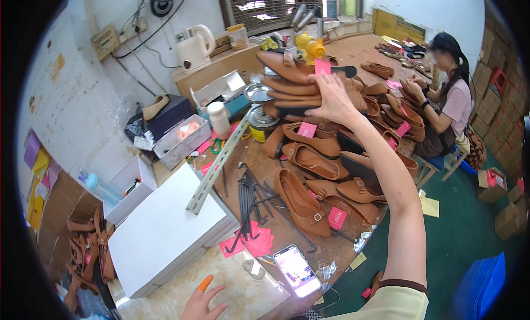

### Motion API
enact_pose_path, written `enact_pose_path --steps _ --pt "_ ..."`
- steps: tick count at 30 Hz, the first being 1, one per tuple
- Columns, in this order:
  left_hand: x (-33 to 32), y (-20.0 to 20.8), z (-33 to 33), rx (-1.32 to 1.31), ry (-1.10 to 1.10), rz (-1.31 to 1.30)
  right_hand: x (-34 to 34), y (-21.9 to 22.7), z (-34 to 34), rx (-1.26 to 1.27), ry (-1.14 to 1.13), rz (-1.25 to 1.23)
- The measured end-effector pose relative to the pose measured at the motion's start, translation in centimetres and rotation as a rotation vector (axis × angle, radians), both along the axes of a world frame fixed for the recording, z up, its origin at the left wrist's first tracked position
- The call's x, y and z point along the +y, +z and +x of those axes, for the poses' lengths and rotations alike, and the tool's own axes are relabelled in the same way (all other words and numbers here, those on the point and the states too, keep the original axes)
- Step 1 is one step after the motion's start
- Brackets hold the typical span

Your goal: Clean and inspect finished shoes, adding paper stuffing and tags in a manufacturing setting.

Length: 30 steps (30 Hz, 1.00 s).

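My right hand is stretched far out over the workbench, fingers spread and laid flat on the heap of brown flat shoes at the middle of the bench; it presses on the top pairs and curls over their edge, though I cannot tell whether it has one fully gripped. A pink tag pokes up just above my fingertips. My left hand rests low at the near edge, open and holding nothing, one finger capped in an orange cot, close to the white box and a phone with its screen lit. These shoes look light, with a stiff sole and a soft, bendable upper, and the smooth faces probably slide on one another, so the stack seems likely to shift under a careless push. I judge the best hold is across the waist of a shoe, thumb under the sole, not the pointed toe or the small buckle. More shoes lie scattered nearer me, beside black metal rods. Another person works seated at the far right.
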<state>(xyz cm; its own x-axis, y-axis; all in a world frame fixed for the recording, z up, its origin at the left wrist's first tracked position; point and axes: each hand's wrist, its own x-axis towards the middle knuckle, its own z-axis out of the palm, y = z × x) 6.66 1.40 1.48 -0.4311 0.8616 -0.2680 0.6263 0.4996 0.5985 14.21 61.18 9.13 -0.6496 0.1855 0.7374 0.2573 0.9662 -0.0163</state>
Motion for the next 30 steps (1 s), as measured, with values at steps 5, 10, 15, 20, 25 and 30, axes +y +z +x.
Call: enact_pose_path --steps 5,10,15,20,25,30 --pt "10.2 0.9 1.1 -0.407 0.025 0.531 -14.1 5.3 -2.6 0.279 0.08 0.118" --pt "14.0 -2.8 1.4 -0.834 0.329 1.138 -32.3 1.9 -1.5 0.131 0.44 -0.371" --pt "3.5 -6.5 1.2 -0.949 0.781 1.176 -39.3 -2.7 -1.4 -0.36 0.794 -0.861" --pt "-4.8 -7.9 1.1 -1.025 0.778 1.087 -44.3 -2.5 -0.8 -0.375 0.76 -1.091" --pt "-10.2 -9.2 0.3 -1.401 0.753 1.186 -32.2 -0.6 -0.4 0.128 0.586 -0.869" --pt "-12.3 -9.6 0.7 -1.425 0.773 1.061 -14.7 -0.3 -0.9 -0.195 -0.159 -0.186"
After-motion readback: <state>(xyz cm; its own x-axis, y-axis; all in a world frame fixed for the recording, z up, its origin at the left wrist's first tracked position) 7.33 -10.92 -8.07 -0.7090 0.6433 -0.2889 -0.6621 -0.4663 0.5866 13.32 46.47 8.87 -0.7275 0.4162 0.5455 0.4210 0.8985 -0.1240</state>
